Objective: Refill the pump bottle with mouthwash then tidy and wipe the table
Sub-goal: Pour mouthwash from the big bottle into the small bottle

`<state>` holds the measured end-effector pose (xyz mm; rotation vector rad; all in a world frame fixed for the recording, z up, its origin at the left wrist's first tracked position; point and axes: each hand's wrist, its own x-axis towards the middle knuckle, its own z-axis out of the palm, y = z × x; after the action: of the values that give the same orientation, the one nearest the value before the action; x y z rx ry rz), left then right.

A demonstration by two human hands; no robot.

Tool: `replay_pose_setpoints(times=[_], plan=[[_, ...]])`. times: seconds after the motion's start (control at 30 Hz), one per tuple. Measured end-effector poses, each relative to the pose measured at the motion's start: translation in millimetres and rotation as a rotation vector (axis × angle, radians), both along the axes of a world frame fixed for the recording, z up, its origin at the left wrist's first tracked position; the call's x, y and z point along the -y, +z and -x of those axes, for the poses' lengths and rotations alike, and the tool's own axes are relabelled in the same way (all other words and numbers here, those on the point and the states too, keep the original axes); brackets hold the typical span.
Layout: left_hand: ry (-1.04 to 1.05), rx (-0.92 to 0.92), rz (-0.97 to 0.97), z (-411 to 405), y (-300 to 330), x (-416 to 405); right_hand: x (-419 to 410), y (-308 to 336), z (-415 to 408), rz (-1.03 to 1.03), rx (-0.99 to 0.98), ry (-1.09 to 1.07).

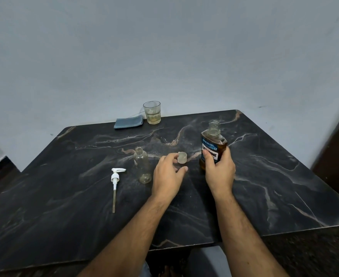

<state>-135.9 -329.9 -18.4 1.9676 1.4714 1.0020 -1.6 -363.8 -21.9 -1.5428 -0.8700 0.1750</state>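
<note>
An amber mouthwash bottle (211, 143) with a blue label stands uncapped right of the table's middle. My right hand (219, 169) is wrapped around its lower body. My left hand (167, 174) pinches a small clear cap (182, 157) between thumb and fingers, just above the tabletop. A clear empty pump bottle (142, 165) stands open just left of my left hand. Its white pump head (115, 181) with its long dip tube lies flat further left.
The dark marble table (274, 176) stands against a pale wall. A folded blue-grey cloth (128, 121) and a glass (152, 112) with some pale liquid sit at the far edge. The table's near edge and right edge are in view.
</note>
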Motion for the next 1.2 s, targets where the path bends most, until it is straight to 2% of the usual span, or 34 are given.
replay_pose_setpoints(times=[0.17, 0.33, 0.5, 0.77, 0.93, 1.2], plan=[[0.058, 0.212, -0.051, 32.8, 1.3, 21.6, -1.0, 0.3, 1.8, 0.007, 0.008, 0.045], [0.236, 0.403, -0.068, 67.7, 4.2, 27.2, -1.0, 0.0, 9.4, 0.011, 0.034, 0.113], [0.353, 0.437, -0.081, 86.4, 2.9, 22.2, 0.6, 2.1, 11.8, 0.008, 0.036, 0.143], [0.247, 0.446, 0.039, 70.3, -3.5, -6.0, 1.9, 1.7, 12.8, -0.019, 0.033, 0.171], [0.180, 0.481, 0.020, 57.0, -3.4, -5.9, 1.2, 2.2, 14.3, -0.010, 0.014, 0.207], [-0.006, 0.409, 0.003, 47.1, -9.3, -8.3, -2.8, 0.5, 15.7, -0.028, 0.029, 0.262]])
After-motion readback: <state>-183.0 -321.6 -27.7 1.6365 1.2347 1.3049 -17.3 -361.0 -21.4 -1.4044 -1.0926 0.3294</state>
